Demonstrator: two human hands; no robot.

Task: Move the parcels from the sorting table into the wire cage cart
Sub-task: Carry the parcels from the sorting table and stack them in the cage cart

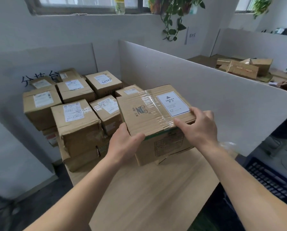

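- Left hand [122, 144] and right hand [199, 126] curled round the big box [144, 117] on the wooden desk [147, 189].
- More boxes [76, 124] sat piled beside it — white boards [214, 90] stood around.

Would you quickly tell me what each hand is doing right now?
Left hand: grips the HEAVY box at its near left corner.
Right hand: grips the same box at its right edge.

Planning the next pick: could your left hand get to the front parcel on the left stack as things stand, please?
Probably yes, once freed. The left hand grips the near corner of the heavy box, and the front parcel sits just left of it, top uncovered, nothing between.
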